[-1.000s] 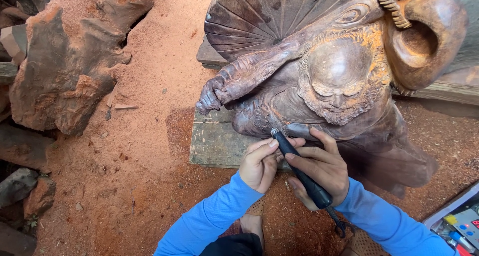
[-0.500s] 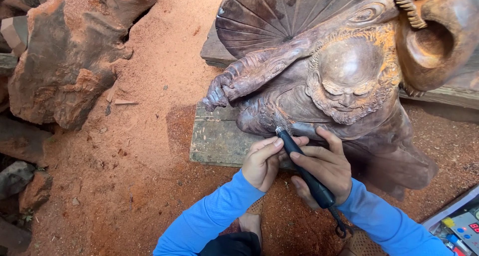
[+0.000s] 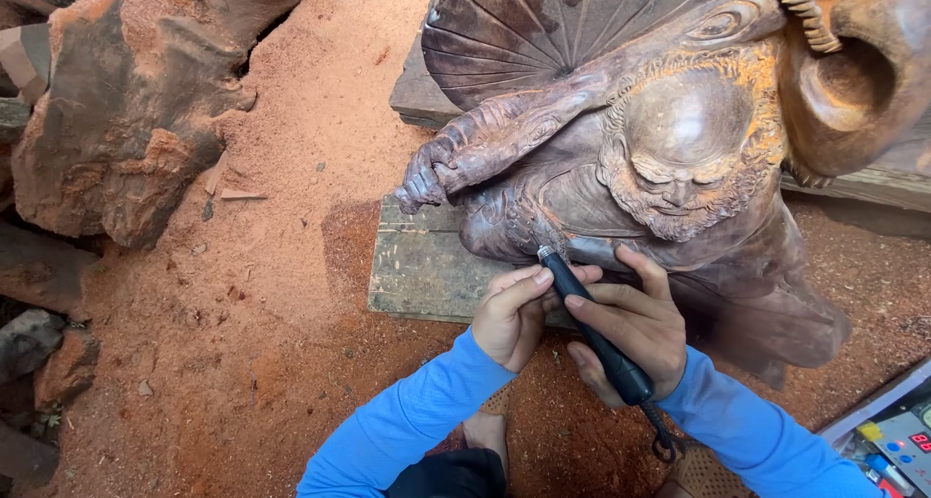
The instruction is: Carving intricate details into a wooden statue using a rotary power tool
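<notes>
A large brown wooden statue (image 3: 669, 159) of a bearded figure with a fan lies on a worn board (image 3: 422, 265). My right hand (image 3: 630, 328) grips a black corded rotary carving tool (image 3: 592, 328), its tip against the statue's lower chest. My left hand (image 3: 511, 314) rests beside it, fingers steadying the tool's front end. Both arms wear blue sleeves.
Red sawdust (image 3: 301, 294) covers the ground. A rough chunk of reddish wood (image 3: 136, 120) lies at the left, with smaller pieces below it. A control box with coloured buttons (image 3: 897, 440) sits at the bottom right. My foot (image 3: 485, 430) shows between my arms.
The view has shifted slightly; both hands stay on the tool at the same spot on the statue's chest.
</notes>
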